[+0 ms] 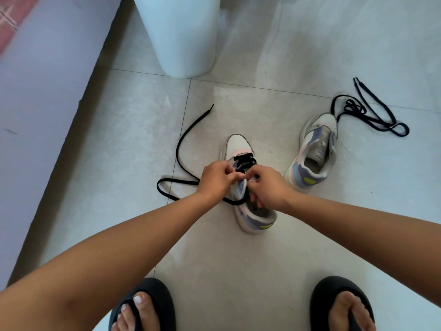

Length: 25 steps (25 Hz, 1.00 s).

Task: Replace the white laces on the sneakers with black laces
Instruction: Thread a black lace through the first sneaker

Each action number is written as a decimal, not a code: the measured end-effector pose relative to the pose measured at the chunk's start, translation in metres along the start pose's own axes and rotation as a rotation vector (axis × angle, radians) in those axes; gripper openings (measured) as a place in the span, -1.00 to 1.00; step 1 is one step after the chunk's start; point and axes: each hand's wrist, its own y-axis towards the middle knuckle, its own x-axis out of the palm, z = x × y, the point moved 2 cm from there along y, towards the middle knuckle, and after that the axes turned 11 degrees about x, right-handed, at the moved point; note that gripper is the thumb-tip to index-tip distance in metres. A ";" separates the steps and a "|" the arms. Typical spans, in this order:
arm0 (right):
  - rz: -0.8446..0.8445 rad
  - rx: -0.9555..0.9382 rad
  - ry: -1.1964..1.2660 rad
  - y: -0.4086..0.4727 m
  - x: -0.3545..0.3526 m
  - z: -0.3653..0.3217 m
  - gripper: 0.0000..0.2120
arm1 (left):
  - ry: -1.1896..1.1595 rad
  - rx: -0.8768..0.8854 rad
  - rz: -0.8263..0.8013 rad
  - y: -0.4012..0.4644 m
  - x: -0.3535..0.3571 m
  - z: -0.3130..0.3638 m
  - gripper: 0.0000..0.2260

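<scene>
The fingers (pixel 235 176) of the left hand (pixel 216 179) are curled tight, pinching at the eyelet edge of the near sneaker (pixel 248 187); whether they hold the lace itself there cannot be told. The right hand (pixel 268 187) has its fingers curled round the opposite eyelet flap and tongue area, thumb meeting the left hand's over the middle of the shoe. A black lace (pixel 181 149) already crosses the lowest eyelets near the toe; its free length runs out at nine o'clock from the hands, loops on the floor (pixel 143 115) and ends toward eleven o'clock. The second sneaker (pixel 315 151), unlaced, stands at two o'clock, with a small tongue label too blurred to read. Beyond its toe lies another black lace (pixel 372 115) in a loose tangle. A white bin (pixel 181 39) stands at twelve o'clock. Black sandals (pixel 152 304) are at six o'clock.
</scene>
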 end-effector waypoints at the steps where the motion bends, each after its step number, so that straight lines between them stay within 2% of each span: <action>1: -0.050 0.023 0.082 0.001 0.000 0.002 -0.81 | -0.003 0.025 -0.009 -0.003 0.000 0.001 -0.83; 4: -0.184 0.076 0.141 0.004 0.001 0.004 -0.79 | 0.104 0.150 -0.065 -0.009 -0.001 -0.006 -0.89; 6: -0.197 0.069 0.090 0.004 0.005 0.005 -0.81 | 0.251 0.318 -0.061 -0.015 -0.001 -0.007 -0.85; 8: -0.093 0.004 0.007 0.004 0.006 0.003 -0.81 | 0.448 0.498 0.098 -0.022 0.001 -0.005 -0.79; 10: 0.047 -0.108 -0.140 0.003 0.006 0.000 -0.81 | 0.583 0.542 0.203 -0.033 0.005 -0.002 -0.73; 11: 0.101 -0.149 -0.223 0.001 0.006 -0.002 -0.81 | 0.571 0.462 0.133 -0.040 0.008 0.004 -0.73; 14: 0.162 -0.222 -0.482 -0.004 0.005 -0.006 -0.86 | 0.488 0.066 -0.120 -0.046 0.018 0.005 -0.74; 15: 0.171 -0.247 -0.583 -0.005 0.003 -0.009 -0.86 | 0.534 0.026 -0.142 -0.043 0.021 0.002 -0.70; 17: 0.175 -0.303 -0.765 -0.008 -0.004 -0.009 -0.80 | 0.621 -0.002 -0.142 -0.038 0.022 0.005 -0.65; 19: 0.174 -0.421 -0.975 -0.020 -0.017 -0.002 -0.71 | 0.677 0.013 -0.142 -0.037 0.020 0.008 -0.68; 21: 0.251 -0.754 -1.095 -0.039 -0.037 0.016 -0.63 | 0.744 0.033 -0.197 -0.036 0.018 0.011 -0.75; 23: 0.108 -0.719 -1.305 -0.064 -0.054 0.054 -0.66 | 0.739 0.022 -0.210 -0.035 0.016 0.013 -0.76; 25: 0.109 -0.614 -1.393 -0.052 -0.053 0.148 -0.70 | 0.719 -0.012 -0.191 -0.032 0.013 0.013 -0.76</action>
